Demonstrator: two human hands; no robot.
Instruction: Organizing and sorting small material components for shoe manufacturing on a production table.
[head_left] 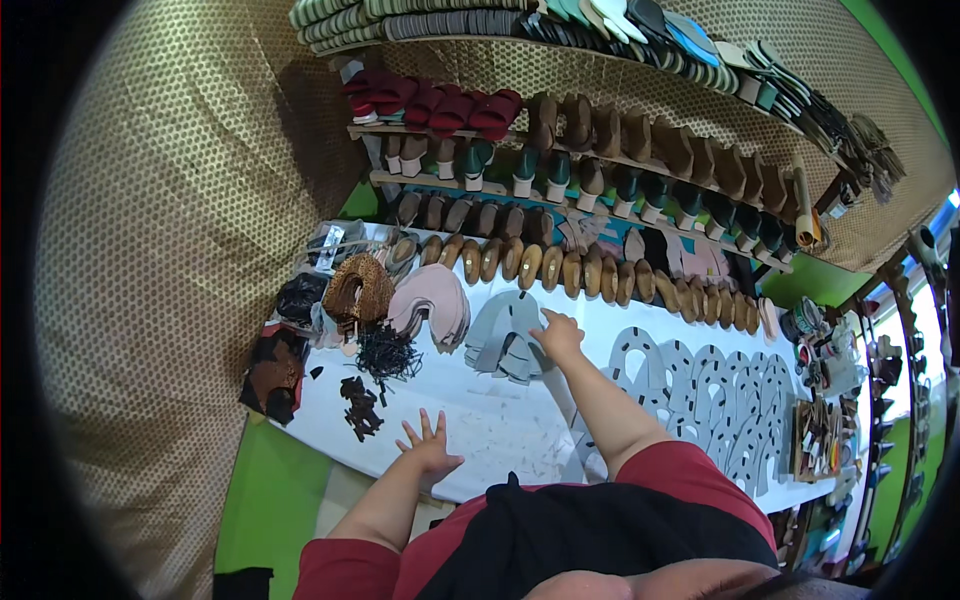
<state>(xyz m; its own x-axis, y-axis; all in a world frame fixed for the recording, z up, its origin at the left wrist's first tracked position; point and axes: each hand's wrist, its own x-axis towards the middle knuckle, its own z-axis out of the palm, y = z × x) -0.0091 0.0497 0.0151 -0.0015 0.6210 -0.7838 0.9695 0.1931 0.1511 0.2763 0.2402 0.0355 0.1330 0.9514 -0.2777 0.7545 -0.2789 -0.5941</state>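
Observation:
My left hand (430, 452) hovers over the front edge of the white table, fingers spread and nothing in it. My right hand (561, 336) reaches farther out, fingers stretched toward the right side of a stack of grey U-shaped pieces (510, 312); whether the fingertips touch it I cannot tell. Smaller grey curved pieces (517, 357) lie inside the stack's opening. To its left sit a pile of pink U-shaped pieces (435, 295) and a leopard-patterned U-shaped pile (360, 290). Beyond my left hand lie small dark brown strips (360, 408) and a heap of thin black strips (390, 355).
Grey U-shaped pieces with dark marks (715, 395) overlap in rows across the right of the white table (470, 430). Brown shoe forms (550, 268) line the far edge. Behind rise shelves with dark red slippers (440, 105) and heeled shoes. A tool box (818, 440) stands at right.

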